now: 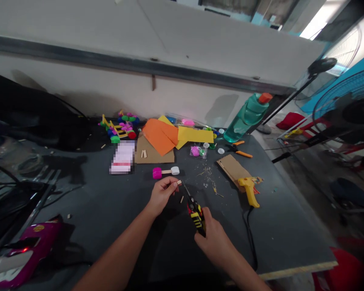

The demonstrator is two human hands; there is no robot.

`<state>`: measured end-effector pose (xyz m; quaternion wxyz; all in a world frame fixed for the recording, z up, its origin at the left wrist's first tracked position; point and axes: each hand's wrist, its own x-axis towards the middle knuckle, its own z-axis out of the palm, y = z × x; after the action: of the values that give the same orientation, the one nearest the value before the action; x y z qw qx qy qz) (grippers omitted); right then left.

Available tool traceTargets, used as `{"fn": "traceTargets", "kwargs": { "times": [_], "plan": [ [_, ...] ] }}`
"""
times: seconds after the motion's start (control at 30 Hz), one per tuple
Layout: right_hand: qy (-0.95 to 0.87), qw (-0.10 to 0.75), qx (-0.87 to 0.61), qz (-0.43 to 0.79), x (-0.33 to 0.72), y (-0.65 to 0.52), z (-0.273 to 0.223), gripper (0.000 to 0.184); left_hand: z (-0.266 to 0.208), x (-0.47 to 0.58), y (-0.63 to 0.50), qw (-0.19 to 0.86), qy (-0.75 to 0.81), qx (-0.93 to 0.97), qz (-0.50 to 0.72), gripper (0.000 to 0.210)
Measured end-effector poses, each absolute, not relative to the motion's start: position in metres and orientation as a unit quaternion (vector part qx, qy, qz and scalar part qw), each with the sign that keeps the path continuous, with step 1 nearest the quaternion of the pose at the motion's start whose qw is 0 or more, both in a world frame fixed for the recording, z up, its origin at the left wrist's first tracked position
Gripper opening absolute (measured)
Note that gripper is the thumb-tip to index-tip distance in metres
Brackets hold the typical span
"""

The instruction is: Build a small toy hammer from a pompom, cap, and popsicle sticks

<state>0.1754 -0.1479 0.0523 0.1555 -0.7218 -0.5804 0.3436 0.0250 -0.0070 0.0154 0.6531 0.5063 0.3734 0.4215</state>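
Note:
Pinched between the thumb and fingers of my left hand [164, 193] is a small pale wooden stick piece [179, 182]. My right hand [214, 238] is wrapped round the black, yellow and red handles of long-nose pliers [195, 212]. The thin jaws of the pliers point up and left, close to the stick piece; I cannot tell whether they touch it. A short cut stick [182, 199] lies on the table below. Just beyond my left hand, a wooden stick joins a magenta bottle cap [157, 173] and a white bottle cap [175, 170].
Orange paper [160, 135] and yellow paper [197, 134] lie on cardboard [154, 155] at the back. Orange-handled cutters [241, 151], a teal bottle [245, 117] and a yellow glue gun [250, 190] stand or lie rightward. A cap-wheeled toy [118, 127] sits back left; a magenta power box [33, 250] lies front left.

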Motion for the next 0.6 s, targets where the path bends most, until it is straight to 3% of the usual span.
{"fn": "traceTargets", "kwargs": {
  "times": [0.6],
  "plan": [
    [-0.557, 0.184, -0.722, 0.367, 0.1711, -0.15, 0.0511, 0.037, 0.0109, 0.0271, -0.0042, 0.708, 0.357, 0.426, 0.437, 0.025]
  ]
}}
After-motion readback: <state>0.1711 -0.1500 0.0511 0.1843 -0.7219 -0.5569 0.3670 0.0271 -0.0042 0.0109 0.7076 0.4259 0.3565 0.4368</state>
